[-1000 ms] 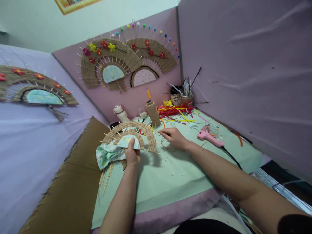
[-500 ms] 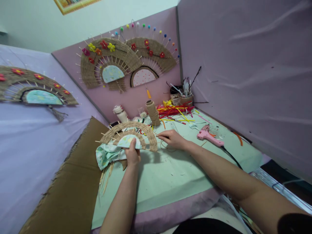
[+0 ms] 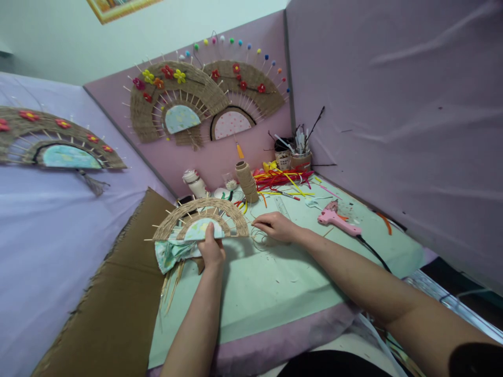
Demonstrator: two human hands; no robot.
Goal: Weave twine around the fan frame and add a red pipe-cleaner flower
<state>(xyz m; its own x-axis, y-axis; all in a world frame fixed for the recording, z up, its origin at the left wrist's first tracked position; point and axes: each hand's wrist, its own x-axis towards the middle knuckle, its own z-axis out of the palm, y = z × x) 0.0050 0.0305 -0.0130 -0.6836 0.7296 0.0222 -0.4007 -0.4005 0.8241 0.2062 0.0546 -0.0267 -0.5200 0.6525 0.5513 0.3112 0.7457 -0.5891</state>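
A half-round fan of woven twine (image 3: pixel 187 212) on thin sticks, with a pale green cloth centre, is held above the table. My left hand (image 3: pixel 212 250) grips it at the bottom edge, thumb over the cloth centre. To the right of the fan, my right hand (image 3: pixel 275 226) pinches a thin strand of twine near the fan's right end. Loose loops of twine (image 3: pixel 261 242) lie below its fingers. Behind the fan stands a twine spool (image 3: pixel 247 183). Crumpled green cloth (image 3: pixel 173 255) lies under the fan's left side.
A pink glue gun (image 3: pixel 338 222) lies at right with its cord over the edge. Red and yellow pipe cleaners (image 3: pixel 281 179), a white bottle (image 3: pixel 195 184) and cups of sticks (image 3: pixel 301 160) stand or lie at the back. Cardboard (image 3: pixel 113 283) leans left. Finished fans (image 3: pixel 143 115) hang behind.
The fan has moved slightly left and down, and its base has turned nearly level. My left hand has moved with it. The right hand has shifted very little, still pinching.
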